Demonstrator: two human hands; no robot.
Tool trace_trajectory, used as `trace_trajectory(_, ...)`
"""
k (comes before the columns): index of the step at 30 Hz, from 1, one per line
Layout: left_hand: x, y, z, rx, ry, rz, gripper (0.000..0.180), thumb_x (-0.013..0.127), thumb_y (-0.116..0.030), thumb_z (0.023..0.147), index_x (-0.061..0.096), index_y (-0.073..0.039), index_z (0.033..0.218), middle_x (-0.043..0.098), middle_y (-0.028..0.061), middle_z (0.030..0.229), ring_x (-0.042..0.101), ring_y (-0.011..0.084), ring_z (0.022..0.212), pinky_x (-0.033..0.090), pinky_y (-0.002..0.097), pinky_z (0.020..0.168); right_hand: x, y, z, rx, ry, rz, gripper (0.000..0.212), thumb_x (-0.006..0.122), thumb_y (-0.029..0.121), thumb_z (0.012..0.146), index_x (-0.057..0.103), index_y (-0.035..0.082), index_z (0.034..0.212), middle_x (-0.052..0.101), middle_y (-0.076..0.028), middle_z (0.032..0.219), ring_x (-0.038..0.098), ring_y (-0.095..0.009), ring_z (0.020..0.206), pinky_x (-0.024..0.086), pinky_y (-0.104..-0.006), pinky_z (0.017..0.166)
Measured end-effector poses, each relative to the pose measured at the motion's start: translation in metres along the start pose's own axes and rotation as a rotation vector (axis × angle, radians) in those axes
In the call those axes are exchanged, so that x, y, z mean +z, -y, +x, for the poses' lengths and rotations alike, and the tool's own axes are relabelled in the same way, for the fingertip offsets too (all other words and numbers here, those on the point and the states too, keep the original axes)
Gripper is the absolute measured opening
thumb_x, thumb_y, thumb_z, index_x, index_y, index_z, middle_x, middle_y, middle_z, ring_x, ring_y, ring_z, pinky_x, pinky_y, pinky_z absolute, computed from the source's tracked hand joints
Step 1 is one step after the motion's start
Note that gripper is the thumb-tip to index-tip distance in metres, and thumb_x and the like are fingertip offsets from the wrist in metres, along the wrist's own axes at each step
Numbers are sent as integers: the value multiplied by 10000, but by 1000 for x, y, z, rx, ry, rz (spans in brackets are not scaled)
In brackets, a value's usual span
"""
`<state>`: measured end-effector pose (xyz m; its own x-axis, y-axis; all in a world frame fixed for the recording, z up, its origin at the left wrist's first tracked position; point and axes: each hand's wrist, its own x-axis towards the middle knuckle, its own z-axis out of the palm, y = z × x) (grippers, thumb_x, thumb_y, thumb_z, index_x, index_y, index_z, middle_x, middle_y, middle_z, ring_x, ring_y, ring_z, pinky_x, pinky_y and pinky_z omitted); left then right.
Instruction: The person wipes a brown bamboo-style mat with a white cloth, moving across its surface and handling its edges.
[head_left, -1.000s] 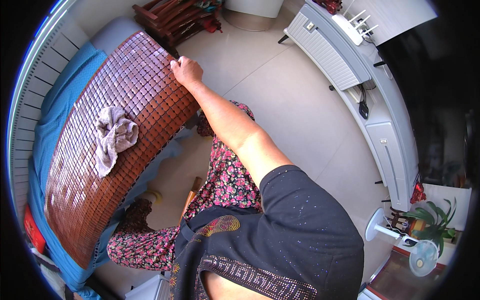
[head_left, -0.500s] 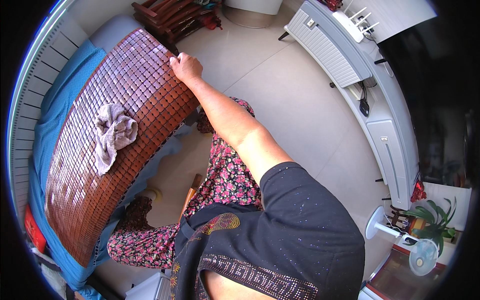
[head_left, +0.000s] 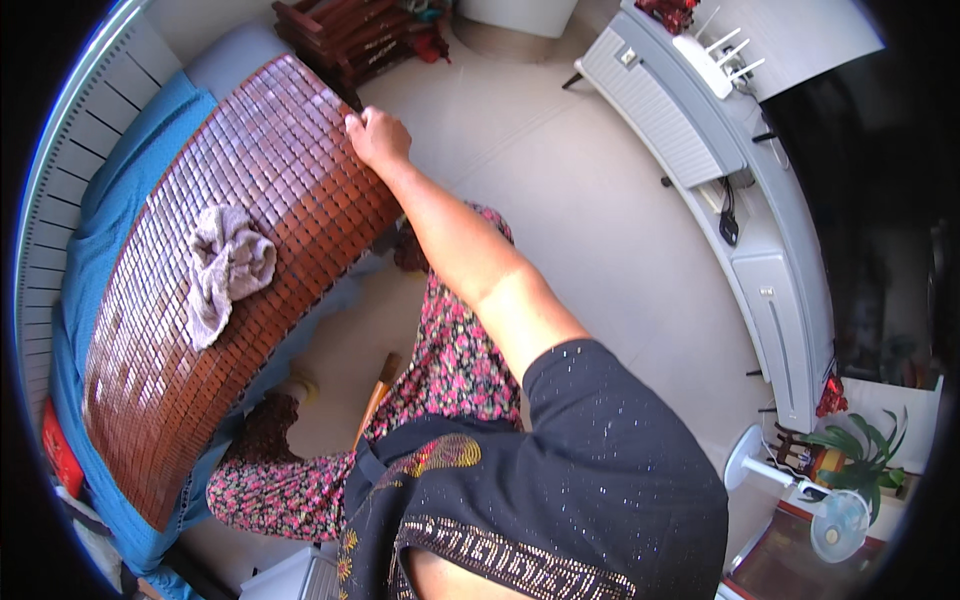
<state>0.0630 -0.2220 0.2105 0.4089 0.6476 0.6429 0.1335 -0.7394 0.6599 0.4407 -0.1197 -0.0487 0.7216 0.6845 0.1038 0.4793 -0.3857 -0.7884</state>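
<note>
A long brown tile mat (head_left: 310, 215), made of small shiny blocks, covers the seat of a sofa on the left. My right hand (head_left: 380, 138) is closed on the mat's far right edge, with the fingertips partly hidden. On the middle of the mat lies a crumpled pale lilac cloth (head_left: 228, 270), apart from my hand. A blue sofa cover (head_left: 140, 180) shows behind the mat and below its front edge. My left hand is out of view.
Folded dark red wooden furniture (head_left: 340, 40) stands at the far end. A long grey cabinet (head_left: 690, 130) carries a white router (head_left: 705, 65) on the right. A small fan (head_left: 840, 525) stands lower right. Near my legs is a wooden handle (head_left: 380, 385).
The view has shifted slightly. My right hand stays at the same edge of the mat, and the cloth lies in the same place.
</note>
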Motion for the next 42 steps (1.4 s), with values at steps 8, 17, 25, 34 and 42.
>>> trace_trajectory(8, 16, 1, 0, 11, -2, 33, 643, 576, -378, 859, 389, 23, 1324, 461, 229, 1309, 534, 320, 1059, 428, 462, 908, -4, 0, -2, -12, 12, -48, 368, 559, 429, 863, 595, 64, 838, 662, -204, 809, 635, -420, 785, 490, -527, 705)
trace_trajectory(17, 17, 4, -2, 7, -15, 47, 636, 561, -371, 872, 383, 37, 1326, 458, 234, 1314, 545, 312, 1044, 443, 454, 896, 2, 3, 2, -3, 20, -20, 364, 552, 421, 864, 590, 59, 846, 659, -222, 850, 630, -421, 813, 485, -526, 717)
trace_trajectory(25, 21, 13, 1, -10, -13, 25, 630, 548, -365, 884, 378, 48, 1328, 457, 238, 1319, 555, 306, 1030, 456, 447, 884, 5, -12, 2, -10, -41, -76, 382, 572, 459, 849, 626, 83, 812, 661, -185, 784, 637, -395, 758, 501, -488, 670)
trace_trajectory(34, 20, 4, 1, 12, -18, 38, 624, 534, -358, 897, 372, 61, 1330, 455, 242, 1324, 566, 298, 1015, 471, 439, 872, -11, 4, 5, 36, 92, -82, 370, 556, 441, 859, 621, 77, 858, 676, -187, 829, 653, -382, 815, 508, -494, 714)
trace_trajectory(42, 11, 2, -1, 16, -26, 31, 619, 521, -352, 909, 367, 73, 1332, 453, 246, 1328, 575, 291, 1001, 484, 431, 860, -6, 0, 5, -8, 32, -104, 375, 559, 438, 856, 618, 68, 855, 671, -192, 829, 645, -393, 804, 508, -488, 720)
